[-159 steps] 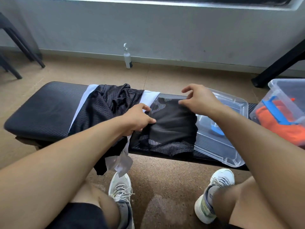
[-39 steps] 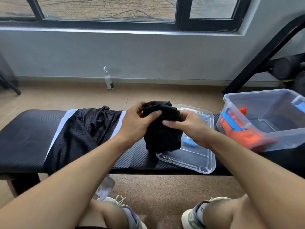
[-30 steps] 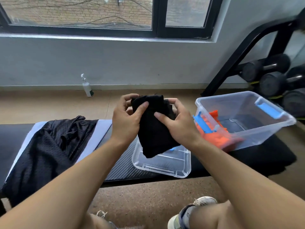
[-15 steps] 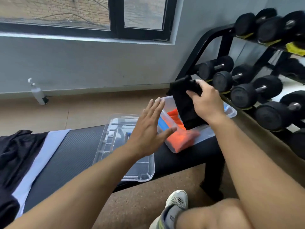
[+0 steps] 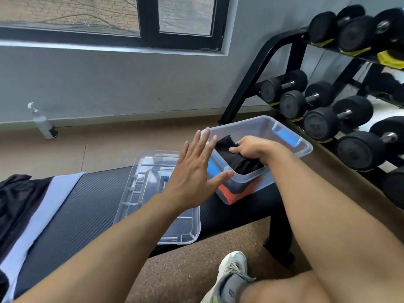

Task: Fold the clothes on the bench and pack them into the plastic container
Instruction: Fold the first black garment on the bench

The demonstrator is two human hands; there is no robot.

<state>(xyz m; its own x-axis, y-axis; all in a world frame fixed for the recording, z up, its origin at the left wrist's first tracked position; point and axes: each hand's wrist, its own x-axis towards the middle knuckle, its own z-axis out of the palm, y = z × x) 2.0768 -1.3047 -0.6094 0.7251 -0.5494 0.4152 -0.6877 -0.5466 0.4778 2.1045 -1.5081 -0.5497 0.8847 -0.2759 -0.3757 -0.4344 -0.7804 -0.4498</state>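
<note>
My right hand (image 5: 251, 147) is inside the clear plastic container (image 5: 290, 149) at the right end of the black bench (image 5: 87, 202), its fingers curled on a folded black garment (image 5: 234, 158). That garment lies on top of an orange one (image 5: 231, 194) seen through the container wall. My left hand (image 5: 194, 173) hovers with spread, straight fingers beside the container's near left wall, thumb close to the rim, holding nothing. A black mesh garment with a white stripe (image 5: 28, 206) lies unfolded on the bench at the far left.
The container's clear lid (image 5: 140, 193) lies upside down on the bench between the mesh garment and the container. A dumbbell rack (image 5: 328, 106) stands close on the right. A white bottle (image 5: 43, 125) stands on the floor by the wall. My shoe (image 5: 231, 274) is below the bench.
My right hand carried the folded black garment from above the container down into it, onto the orange garment. My left hand let go of the garment earlier and stays open beside the container.
</note>
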